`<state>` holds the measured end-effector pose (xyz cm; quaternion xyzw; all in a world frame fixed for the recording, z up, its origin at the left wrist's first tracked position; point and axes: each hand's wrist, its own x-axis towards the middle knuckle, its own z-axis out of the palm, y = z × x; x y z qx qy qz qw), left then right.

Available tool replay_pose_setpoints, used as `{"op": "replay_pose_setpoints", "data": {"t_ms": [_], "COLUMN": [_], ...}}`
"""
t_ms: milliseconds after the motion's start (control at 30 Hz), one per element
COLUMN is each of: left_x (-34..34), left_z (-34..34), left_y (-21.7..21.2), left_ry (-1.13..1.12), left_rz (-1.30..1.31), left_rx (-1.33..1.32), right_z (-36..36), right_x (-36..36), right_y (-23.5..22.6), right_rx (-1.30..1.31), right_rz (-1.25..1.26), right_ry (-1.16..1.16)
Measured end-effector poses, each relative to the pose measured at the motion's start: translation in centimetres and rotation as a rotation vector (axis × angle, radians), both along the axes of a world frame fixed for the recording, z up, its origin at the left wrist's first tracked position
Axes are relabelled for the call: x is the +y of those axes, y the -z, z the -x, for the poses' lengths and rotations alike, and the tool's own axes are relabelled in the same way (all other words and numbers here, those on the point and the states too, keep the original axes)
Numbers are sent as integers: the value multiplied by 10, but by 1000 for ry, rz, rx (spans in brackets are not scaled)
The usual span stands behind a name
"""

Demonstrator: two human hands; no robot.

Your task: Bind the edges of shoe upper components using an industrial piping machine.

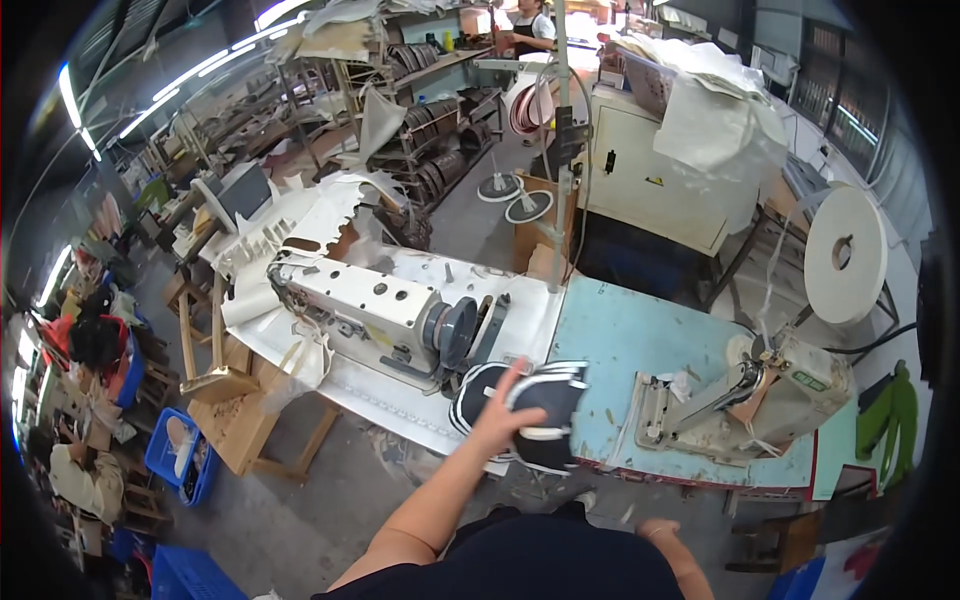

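Observation:
My left hand (497, 418) is over several black fabric pieces (548, 402) with white edging, at the front where the white table meets the light-blue one. Its index finger points away from me and the thumb stretches right across the pieces; the other fingers are mostly hidden. The hand seems to grip the pieces, and their lower end reaches past the table's front edge. Just left of them stands a white sewing machine (365, 305) with a dark handwheel (457, 332). Low at my right side, away from the tables, my right hand (660, 528) appears small, its fingers unclear.
A second sewing machine (735, 405) is on the light-blue tabletop (625, 335), under a big white tape reel (846, 255). Left lie a wooden stool (235, 425) and a blue basket (165, 450). A pale cabinet (640, 185) is behind; another person (533, 35) stands far back.

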<state>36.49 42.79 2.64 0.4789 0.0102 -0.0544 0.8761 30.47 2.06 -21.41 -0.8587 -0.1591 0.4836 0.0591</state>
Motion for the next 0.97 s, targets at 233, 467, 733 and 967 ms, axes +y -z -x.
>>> {"op": "replay_pose_setpoints", "data": {"t_ms": [233, 467, 733, 967], "left_x": [84, 81, 81, 36], "left_z": [-35, -18, 24, 55], "left_y": [59, 111, 131, 111], "left_ry": [-406, -754, -360, -140], "left_rz": [-845, -884, -345, -445], "left_rx": [227, 272, 373, 253], "right_z": [-52, -110, -127, -73], "right_x": [148, 271, 320, 262], "right_y": [-107, -110, -69, -87], "right_rx": [-429, -319, 357, 540], "right_rz": [-400, -771, -513, -1024], "right_ry": [122, 481, 831, 1037]}}
